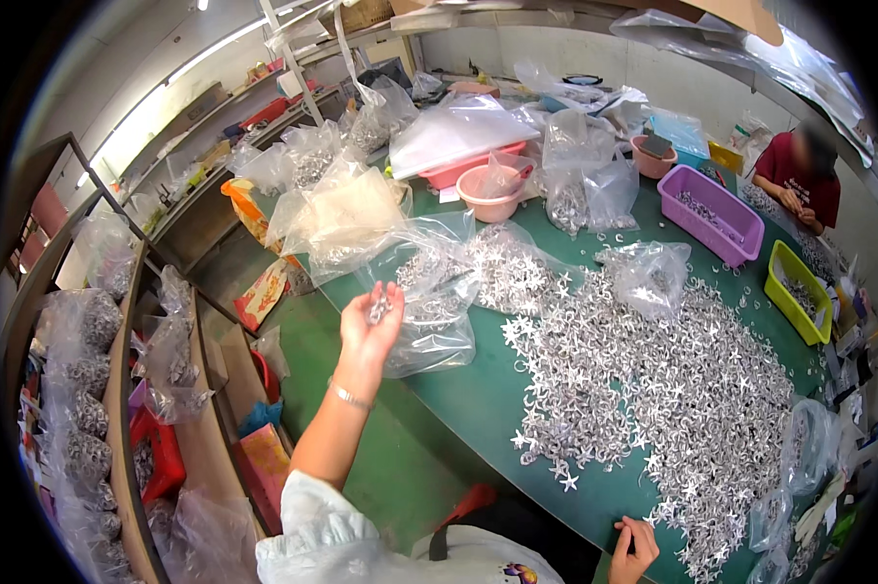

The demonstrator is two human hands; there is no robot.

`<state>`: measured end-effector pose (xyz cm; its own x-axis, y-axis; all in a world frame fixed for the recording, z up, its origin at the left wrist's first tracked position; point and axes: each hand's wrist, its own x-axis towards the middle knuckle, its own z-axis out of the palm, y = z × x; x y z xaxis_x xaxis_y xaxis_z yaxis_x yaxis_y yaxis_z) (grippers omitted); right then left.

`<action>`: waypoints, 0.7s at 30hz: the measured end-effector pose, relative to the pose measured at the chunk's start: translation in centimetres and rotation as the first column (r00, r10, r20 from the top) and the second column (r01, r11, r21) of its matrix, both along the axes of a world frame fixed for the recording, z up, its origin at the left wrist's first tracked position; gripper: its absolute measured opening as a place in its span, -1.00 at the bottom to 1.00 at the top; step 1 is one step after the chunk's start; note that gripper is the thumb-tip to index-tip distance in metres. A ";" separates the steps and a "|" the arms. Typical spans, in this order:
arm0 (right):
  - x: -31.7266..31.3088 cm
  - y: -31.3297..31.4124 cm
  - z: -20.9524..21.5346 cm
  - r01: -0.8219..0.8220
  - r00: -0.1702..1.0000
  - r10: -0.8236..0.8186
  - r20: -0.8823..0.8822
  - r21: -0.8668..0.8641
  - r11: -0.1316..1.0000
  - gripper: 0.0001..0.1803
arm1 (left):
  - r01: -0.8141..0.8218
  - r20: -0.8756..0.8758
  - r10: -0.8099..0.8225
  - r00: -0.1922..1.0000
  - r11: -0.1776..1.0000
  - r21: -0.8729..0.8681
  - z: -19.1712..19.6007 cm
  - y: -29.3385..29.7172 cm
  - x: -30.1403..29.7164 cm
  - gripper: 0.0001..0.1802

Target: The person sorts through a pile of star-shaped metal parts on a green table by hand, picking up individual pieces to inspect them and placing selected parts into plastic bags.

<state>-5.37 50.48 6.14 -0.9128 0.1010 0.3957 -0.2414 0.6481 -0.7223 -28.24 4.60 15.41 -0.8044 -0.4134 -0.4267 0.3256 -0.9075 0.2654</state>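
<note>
My left hand [369,326], palm up with fingers curled, holds a few small silver metal pieces [378,310] over the table's left edge. Beside it lies a clear plastic bag [429,341] with similar pieces inside. My right hand [633,552] is at the near edge of the table, its fingers curled closed; whatever is in them, if anything, is hidden. Just beyond it spreads a big heap of small silver pieces [692,389], many star-shaped, some curved like rings. Another part of the heap [507,273] sits by the bag's opening.
A purple basin [711,216], a green basin [799,292] and pink bowls [490,192] stand along the far side. A co-worker in a dark red shirt [799,185] sits at the far right. Shelves with bagged parts [89,375] line the left; bags [346,214] crowd the table's far left.
</note>
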 end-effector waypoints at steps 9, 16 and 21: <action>0.3 0.0 -0.3 0.039 0.998 -0.039 0.044 0.006 0.999 -0.85 | -0.032 0.177 0.074 0.982 0.974 -0.226 -5.2 -7.8 -12.6 -0.47; 0.8 -0.2 -0.2 0.059 0.996 -0.060 0.063 0.023 0.998 -0.83 | 0.221 0.145 -0.180 0.973 0.907 -0.358 -3.3 -5.7 -11.4 -0.28; -0.3 -0.6 -0.2 -0.013 1.000 0.012 -0.015 -0.074 0.997 -0.88 | 0.191 0.251 -0.040 0.967 0.766 -0.614 -2.8 -7.9 -9.3 -0.51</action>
<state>-5.69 49.83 5.93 -0.9086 0.1193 0.4004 -0.2597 0.5896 -0.7649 -37.58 -3.26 12.61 -0.7851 -0.5587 -0.2675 0.0969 -0.5373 0.8378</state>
